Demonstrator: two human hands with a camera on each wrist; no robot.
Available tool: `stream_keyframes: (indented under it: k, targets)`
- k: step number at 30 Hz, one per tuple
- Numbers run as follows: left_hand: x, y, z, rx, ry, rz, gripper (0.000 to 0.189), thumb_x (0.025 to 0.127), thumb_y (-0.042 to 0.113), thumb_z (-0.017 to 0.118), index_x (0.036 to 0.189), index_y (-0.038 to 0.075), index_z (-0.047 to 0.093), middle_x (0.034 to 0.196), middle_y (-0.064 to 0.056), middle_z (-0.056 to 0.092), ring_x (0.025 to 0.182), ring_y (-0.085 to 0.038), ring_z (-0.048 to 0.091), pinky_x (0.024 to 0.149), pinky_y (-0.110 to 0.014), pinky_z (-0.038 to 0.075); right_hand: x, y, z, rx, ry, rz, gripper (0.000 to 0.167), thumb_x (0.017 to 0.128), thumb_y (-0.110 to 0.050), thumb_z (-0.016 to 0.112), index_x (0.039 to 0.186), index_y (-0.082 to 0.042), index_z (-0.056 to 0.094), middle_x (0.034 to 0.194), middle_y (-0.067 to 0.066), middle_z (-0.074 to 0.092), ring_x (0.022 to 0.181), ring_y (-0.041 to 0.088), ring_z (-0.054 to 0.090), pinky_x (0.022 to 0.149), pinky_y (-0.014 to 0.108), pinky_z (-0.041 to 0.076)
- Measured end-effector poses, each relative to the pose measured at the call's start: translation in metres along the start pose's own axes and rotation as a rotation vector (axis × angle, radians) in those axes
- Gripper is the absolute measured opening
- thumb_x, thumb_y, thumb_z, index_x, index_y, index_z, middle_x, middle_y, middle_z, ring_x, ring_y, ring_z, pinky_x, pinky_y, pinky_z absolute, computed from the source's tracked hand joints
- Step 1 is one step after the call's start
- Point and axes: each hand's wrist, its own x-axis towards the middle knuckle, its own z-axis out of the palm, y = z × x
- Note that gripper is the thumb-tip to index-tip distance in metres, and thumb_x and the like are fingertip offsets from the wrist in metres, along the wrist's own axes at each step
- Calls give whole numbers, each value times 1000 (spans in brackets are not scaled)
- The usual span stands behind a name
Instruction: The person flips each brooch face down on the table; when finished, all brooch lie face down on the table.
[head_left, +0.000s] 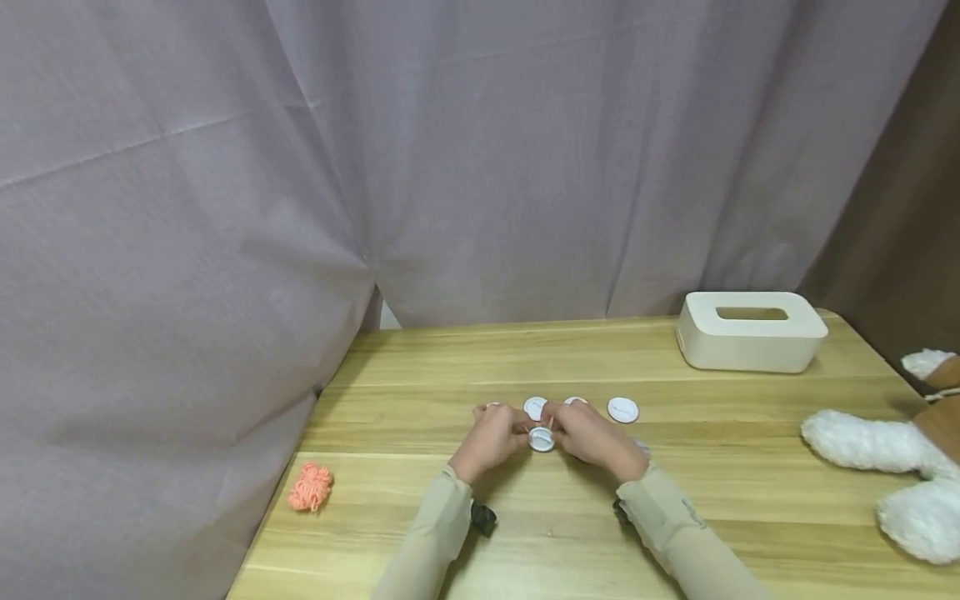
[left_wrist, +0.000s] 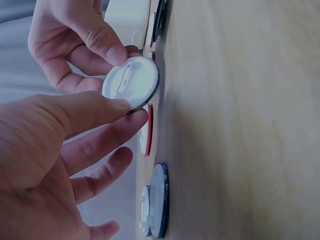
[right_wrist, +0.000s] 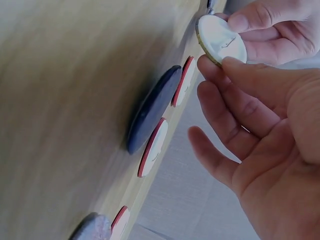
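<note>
Both hands hold a round pin-back badge (head_left: 542,439) over the table, its white back and pin facing the head camera. My left hand (head_left: 492,437) pinches one edge between thumb and index finger, its other fingers spread in the left wrist view. On the opposite edge, my right hand (head_left: 592,435) pinches with thumb and forefinger. Just beyond the hands lie more badges, including one white badge (head_left: 535,407) and another white badge (head_left: 622,409) to the right. The right wrist view shows a dark badge (right_wrist: 155,110) beside a red-rimmed badge (right_wrist: 153,147). The held badge's front is hidden.
A white tissue box (head_left: 750,350) stands at the back right of the wooden table (head_left: 555,558). Orange yarn (head_left: 311,487) lies near the left edge. A plush toy's white limb (head_left: 862,442) reaches over the right side. Behind hangs a grey curtain (head_left: 487,167).
</note>
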Motion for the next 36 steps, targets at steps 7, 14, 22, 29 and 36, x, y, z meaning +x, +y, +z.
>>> stream_keyframes:
  k: [7, 14, 22, 29, 36]
  targets:
    - [-2, 2, 3, -47, -37, -44, 7, 84, 8, 77, 90, 11, 80, 94, 8, 76, 93, -12, 62, 98, -63, 30, -2, 0, 4, 10, -31, 26, 25, 77, 9, 71, 93, -8, 62, 61, -14, 51, 58, 1, 42, 58, 24, 40]
    - [-2, 2, 4, 17, -29, -26, 19, 82, 11, 79, 63, 11, 77, 91, 11, 74, 85, -11, 59, 91, -58, 34, -1, -2, 7, 15, -49, 43, 28, 76, 6, 77, 95, -8, 62, 61, -14, 47, 56, 1, 40, 54, 23, 38]
    - [-1, -1, 11, 77, -53, -51, 22, 75, 15, 86, 95, 18, 79, 83, 11, 70, 82, -9, 53, 87, -48, 34, 2, -3, 10, -57, -58, 59, 28, 71, 4, 81, 90, -8, 64, 62, -10, 47, 59, 7, 42, 57, 27, 38]
    - [-1, 1, 11, 162, -54, -68, 34, 74, 21, 89, 106, 17, 79, 108, 1, 70, 95, -21, 56, 87, -48, 37, 4, -2, 11, -99, -52, 34, 27, 66, 6, 81, 85, -8, 67, 68, -7, 51, 63, 10, 43, 58, 29, 37]
    - [-2, 5, 8, 144, -78, -77, 33, 75, 23, 88, 107, 17, 80, 110, 2, 70, 95, -19, 54, 81, -39, 35, 3, -2, 12, -168, -64, 24, 23, 65, 4, 78, 80, -10, 67, 74, -2, 59, 68, 13, 47, 62, 36, 39]
